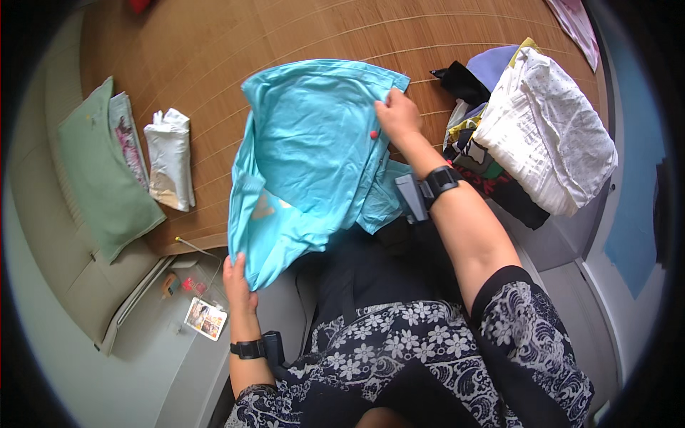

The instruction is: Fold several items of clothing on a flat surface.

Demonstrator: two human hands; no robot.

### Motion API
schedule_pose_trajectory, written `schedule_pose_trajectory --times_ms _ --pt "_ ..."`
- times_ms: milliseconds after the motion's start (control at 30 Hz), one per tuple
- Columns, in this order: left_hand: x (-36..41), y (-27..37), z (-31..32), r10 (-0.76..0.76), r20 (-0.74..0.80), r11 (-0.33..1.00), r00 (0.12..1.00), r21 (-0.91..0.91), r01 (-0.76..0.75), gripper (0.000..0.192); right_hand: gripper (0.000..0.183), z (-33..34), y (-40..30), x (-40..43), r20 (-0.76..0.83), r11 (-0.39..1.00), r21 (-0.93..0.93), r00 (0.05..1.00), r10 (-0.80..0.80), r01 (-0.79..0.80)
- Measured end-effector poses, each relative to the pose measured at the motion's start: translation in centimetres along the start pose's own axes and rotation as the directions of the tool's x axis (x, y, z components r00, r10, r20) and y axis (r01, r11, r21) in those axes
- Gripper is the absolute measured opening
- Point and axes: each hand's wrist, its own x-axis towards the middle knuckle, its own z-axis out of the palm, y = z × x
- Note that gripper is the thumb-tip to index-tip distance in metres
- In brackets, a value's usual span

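A turquoise fabric shirt (pixel 316 134) lies partly spread before me on a brown woven mat (pixel 214 64). Its lower left part hangs past the mat's near edge. Pale patches, perhaps a print, show low on the cloth, and a small red spot is near its right side. My left hand (pixel 240 281) grips the lower left corner, thumb on top. At the upper right edge, my right hand (pixel 398 116) is closed on the fabric, its fingertips partly hidden. Bunched turquoise cloth lies beneath my right forearm.
On the right is a clothes pile topped with white fabric (pixel 546 128). At left are folded white clothing (pixel 170 160) and a green pillow (pixel 104 171) by a padded headboard (pixel 53 230). A low surface near my left forearm holds a printed card (pixel 206 318). Pink cloth (pixel 578 27) lies at upper right.
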Motion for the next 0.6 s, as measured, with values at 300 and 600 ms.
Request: schedule_pose_trajectory --times_ms 300,600 --pt "-2.5 6.0 -2.6 0.172 0.012 0.977 0.985 -0.131 -0.169 0.031 0.019 -3.8 0.9 -3.6 0.150 0.563 0.817 0.989 -0.001 -0.123" --pt "-11.8 14.8 -4.7 0.490 0.343 0.871 0.801 -0.164 -0.463 0.038 0.084 -4.3 -14.5 -17.9 -0.006 0.512 0.260 0.531 -0.847 0.819"
